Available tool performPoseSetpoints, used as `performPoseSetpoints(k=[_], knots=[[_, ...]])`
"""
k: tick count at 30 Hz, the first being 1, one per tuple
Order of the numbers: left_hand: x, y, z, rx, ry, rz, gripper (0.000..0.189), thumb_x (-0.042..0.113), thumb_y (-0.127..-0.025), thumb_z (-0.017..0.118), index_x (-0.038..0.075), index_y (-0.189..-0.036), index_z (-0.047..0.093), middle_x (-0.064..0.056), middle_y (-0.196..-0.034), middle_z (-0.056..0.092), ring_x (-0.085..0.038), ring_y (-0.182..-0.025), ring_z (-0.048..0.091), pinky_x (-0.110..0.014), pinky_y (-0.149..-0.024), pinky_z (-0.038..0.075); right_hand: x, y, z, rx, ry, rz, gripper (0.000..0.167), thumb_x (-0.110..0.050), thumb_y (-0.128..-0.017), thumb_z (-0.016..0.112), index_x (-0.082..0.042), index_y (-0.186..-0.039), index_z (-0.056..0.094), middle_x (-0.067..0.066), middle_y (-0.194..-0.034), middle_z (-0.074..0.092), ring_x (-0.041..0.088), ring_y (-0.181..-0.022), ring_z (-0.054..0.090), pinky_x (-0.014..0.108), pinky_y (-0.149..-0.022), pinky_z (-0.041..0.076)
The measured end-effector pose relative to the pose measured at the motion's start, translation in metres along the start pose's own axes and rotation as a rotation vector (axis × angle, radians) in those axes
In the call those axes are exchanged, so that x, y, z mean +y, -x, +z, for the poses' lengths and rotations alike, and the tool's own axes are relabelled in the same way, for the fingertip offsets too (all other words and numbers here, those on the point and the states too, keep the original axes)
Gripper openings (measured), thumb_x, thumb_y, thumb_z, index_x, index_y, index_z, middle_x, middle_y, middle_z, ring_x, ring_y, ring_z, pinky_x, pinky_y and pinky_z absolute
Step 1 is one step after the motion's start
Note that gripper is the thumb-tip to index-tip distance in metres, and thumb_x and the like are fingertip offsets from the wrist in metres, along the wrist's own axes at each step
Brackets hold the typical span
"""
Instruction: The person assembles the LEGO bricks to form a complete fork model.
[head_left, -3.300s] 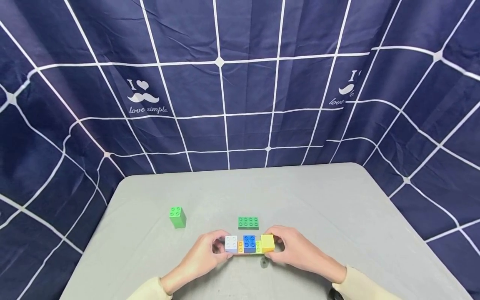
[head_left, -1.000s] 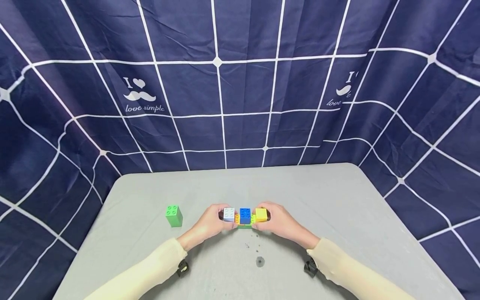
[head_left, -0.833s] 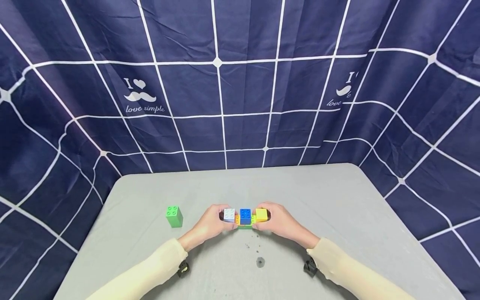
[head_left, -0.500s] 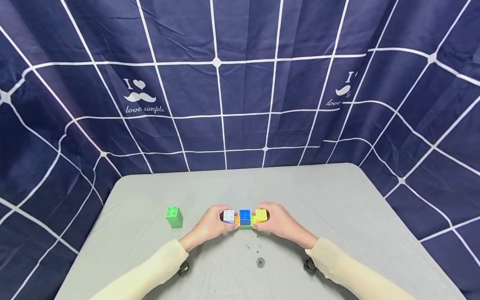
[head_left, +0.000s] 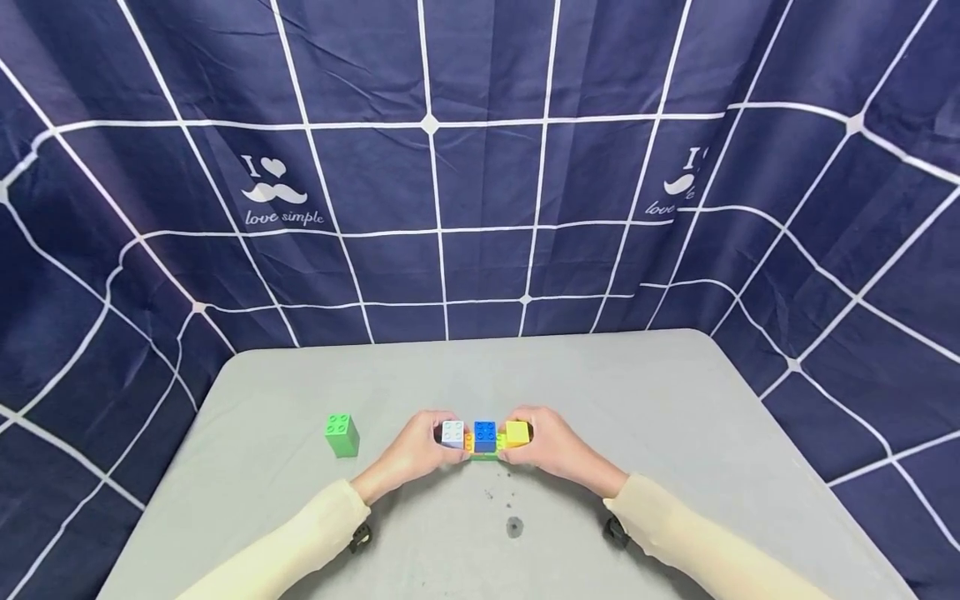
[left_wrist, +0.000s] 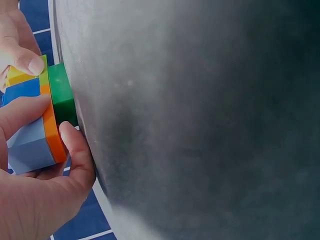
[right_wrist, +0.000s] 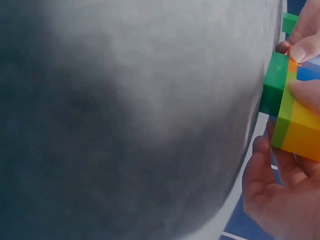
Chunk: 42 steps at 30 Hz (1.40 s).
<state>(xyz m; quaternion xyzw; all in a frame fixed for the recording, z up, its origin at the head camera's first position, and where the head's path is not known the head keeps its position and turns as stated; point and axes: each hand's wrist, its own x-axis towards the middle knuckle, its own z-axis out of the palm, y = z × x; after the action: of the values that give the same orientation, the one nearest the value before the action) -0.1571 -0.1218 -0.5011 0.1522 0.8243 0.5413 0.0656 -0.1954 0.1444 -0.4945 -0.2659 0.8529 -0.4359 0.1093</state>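
Near the middle of the grey table, seen from the head, the left hand grips the white block and the right hand the yellow block, with the blue block between. A tall green block stands upright, apart to the left. From the left wrist, thumb and fingers pinch the white end over an orange brick. From the right wrist, curled fingers hold the yellow end over a lime brick; a dark green brick sits beneath.

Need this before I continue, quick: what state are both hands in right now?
Left hand: closed, holding the brick assembly at its pale block.
Right hand: closed, holding it at the yellow block.
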Motion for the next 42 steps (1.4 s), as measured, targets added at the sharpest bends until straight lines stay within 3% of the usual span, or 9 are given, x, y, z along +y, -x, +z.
performPoseSetpoints(k=[6,13,19,24,29,42], knots=[[-0.001,0.002,0.002,0.025,0.025,-0.046,0.030,-0.002,-0.080,0.092,0.004,-0.106,0.078,-0.001,-0.094,0.076,-0.016,-0.084,0.065,-0.032,-0.074,0.055,0.003,0.001,0.000,-0.027,0.027,-0.039,0.024,-0.011,-0.083,0.091,-0.014,-0.100,0.074,-0.004,-0.086,0.064,0.016,-0.076,0.057,0.029,-0.064,0.048],[-0.003,0.008,0.006,0.045,0.014,-0.055,0.033,0.001,-0.083,0.090,0.004,-0.114,0.077,-0.002,-0.100,0.075,-0.017,-0.089,0.066,-0.034,-0.077,0.058,0.002,0.001,-0.002,-0.051,0.011,-0.053,0.024,-0.010,-0.084,0.090,-0.014,-0.100,0.072,-0.003,-0.085,0.062,0.016,-0.077,0.056,0.029,-0.065,0.047],[-0.006,0.014,0.006,0.051,-0.001,-0.069,0.038,0.002,-0.086,0.088,0.000,-0.121,0.074,-0.002,-0.101,0.073,-0.017,-0.090,0.064,-0.030,-0.073,0.057,0.002,0.003,-0.002,-0.060,-0.012,-0.029,0.024,-0.008,-0.084,0.090,-0.012,-0.102,0.074,0.000,-0.088,0.065,0.018,-0.079,0.057,0.029,-0.066,0.048],[-0.006,0.016,0.003,0.066,0.015,-0.074,0.032,0.003,-0.087,0.088,0.000,-0.116,0.074,-0.002,-0.094,0.068,-0.017,-0.084,0.059,-0.025,-0.064,0.050,0.003,0.003,-0.002,-0.048,-0.010,-0.017,0.025,-0.008,-0.084,0.090,-0.012,-0.103,0.074,-0.001,-0.087,0.065,0.017,-0.077,0.057,0.028,-0.065,0.048],[-0.005,0.020,0.000,0.086,0.053,-0.088,0.029,0.002,-0.088,0.087,-0.001,-0.112,0.072,-0.002,-0.091,0.066,-0.017,-0.082,0.058,-0.023,-0.064,0.048,0.002,0.001,-0.002,-0.049,0.001,-0.016,0.026,-0.009,-0.083,0.091,-0.013,-0.103,0.075,-0.002,-0.084,0.064,0.015,-0.075,0.056,0.028,-0.062,0.047],[-0.002,0.044,-0.009,0.171,0.146,-0.123,0.038,0.003,-0.089,0.084,-0.004,-0.124,0.070,-0.012,-0.111,0.071,-0.020,-0.090,0.065,-0.024,-0.064,0.053,0.002,0.000,-0.001,-0.056,0.004,-0.011,0.025,-0.009,-0.084,0.090,-0.013,-0.103,0.075,-0.002,-0.082,0.063,0.014,-0.072,0.055,0.028,-0.061,0.046]])
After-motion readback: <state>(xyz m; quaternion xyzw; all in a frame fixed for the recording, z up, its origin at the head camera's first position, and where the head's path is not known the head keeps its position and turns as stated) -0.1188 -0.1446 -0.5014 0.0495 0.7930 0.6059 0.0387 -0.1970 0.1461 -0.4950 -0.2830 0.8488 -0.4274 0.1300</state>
